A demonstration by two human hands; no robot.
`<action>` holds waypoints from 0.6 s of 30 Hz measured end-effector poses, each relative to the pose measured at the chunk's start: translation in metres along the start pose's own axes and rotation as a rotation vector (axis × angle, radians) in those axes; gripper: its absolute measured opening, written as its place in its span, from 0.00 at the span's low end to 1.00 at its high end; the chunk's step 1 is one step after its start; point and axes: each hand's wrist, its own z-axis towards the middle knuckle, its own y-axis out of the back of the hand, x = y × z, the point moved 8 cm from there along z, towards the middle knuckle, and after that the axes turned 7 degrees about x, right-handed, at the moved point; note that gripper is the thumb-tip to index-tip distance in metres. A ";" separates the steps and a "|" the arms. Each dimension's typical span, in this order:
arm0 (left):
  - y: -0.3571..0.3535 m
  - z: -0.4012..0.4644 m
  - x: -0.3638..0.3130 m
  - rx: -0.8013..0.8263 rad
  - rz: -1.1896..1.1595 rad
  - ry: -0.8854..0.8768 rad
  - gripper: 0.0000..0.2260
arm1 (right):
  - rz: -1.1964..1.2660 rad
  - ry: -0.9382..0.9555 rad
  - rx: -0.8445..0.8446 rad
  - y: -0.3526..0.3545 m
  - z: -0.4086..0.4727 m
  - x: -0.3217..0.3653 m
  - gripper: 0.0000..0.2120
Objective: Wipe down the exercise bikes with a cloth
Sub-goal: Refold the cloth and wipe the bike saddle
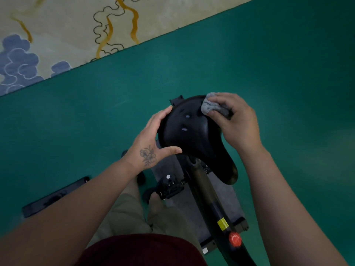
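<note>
Cloth (213, 106), grey and bunched, is gripped by the right hand (235, 120) and pressed on the wide rear of the black bike saddle (194, 139), whose opposite edge is clasped by the left hand (153, 139), above the green floor (288, 73).
</note>
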 end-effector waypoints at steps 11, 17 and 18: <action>0.001 -0.001 -0.002 -0.003 0.013 0.000 0.49 | -0.123 0.079 0.018 -0.039 0.014 0.036 0.13; 0.001 0.000 -0.003 -0.002 0.007 0.011 0.49 | -0.136 0.063 -0.001 -0.023 0.005 0.018 0.14; 0.001 0.000 -0.004 -0.004 0.007 0.010 0.49 | -0.129 0.044 -0.013 -0.023 0.010 0.016 0.14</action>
